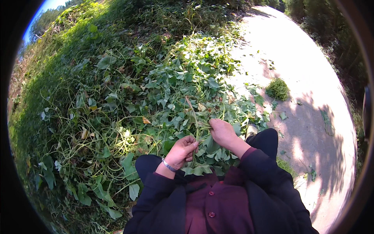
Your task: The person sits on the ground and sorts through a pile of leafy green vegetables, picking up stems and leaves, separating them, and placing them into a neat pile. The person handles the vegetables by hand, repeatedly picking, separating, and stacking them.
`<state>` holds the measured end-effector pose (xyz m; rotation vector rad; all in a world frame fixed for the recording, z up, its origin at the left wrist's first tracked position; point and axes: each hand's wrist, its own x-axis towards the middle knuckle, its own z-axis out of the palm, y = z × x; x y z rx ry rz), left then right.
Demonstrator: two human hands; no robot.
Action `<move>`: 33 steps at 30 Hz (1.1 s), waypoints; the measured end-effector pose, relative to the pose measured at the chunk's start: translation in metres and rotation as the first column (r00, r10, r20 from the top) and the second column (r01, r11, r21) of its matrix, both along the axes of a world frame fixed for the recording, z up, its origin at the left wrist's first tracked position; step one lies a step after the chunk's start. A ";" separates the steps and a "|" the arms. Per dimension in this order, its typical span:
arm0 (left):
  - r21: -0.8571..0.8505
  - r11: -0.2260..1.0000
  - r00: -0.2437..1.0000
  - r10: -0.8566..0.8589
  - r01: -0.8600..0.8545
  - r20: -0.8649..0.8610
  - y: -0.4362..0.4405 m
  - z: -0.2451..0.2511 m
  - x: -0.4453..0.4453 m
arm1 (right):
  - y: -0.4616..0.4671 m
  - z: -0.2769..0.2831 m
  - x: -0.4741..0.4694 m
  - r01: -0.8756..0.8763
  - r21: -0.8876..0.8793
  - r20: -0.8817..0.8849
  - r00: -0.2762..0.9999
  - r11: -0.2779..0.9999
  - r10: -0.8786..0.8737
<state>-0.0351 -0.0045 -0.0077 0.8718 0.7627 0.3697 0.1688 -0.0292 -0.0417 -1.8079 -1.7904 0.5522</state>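
My left hand (pixel 182 149), with a patterned bracelet at the wrist, pinches a green leafy vine stem (pixel 197 131) between thumb and fingers. To the right and a little farther out, my right hand (pixel 223 133) is closed on several thin green stems that spread toward the left. Broad green leaves (pixel 201 169) hang below the hands, near my lap. A brownish bare stem end (pixel 188 102) points away from me above the left hand. Under and beyond both hands lies a heap of cut leafy vines (pixel 175 84).
A bundle of thin green stalks (pixel 277 89) lies on the pale paved path (pixel 315 122) at the right, among loose leaves. Tangled vines (pixel 87 131) cover the bank at the left. My shoe (pixel 251 130) rests at the heap's right edge.
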 end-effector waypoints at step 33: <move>0.055 0.971 0.960 0.218 -0.231 0.177 0.051 0.006 -0.018 | -0.008 0.012 -0.010 -0.369 0.366 0.263 0.922 0.855 0.285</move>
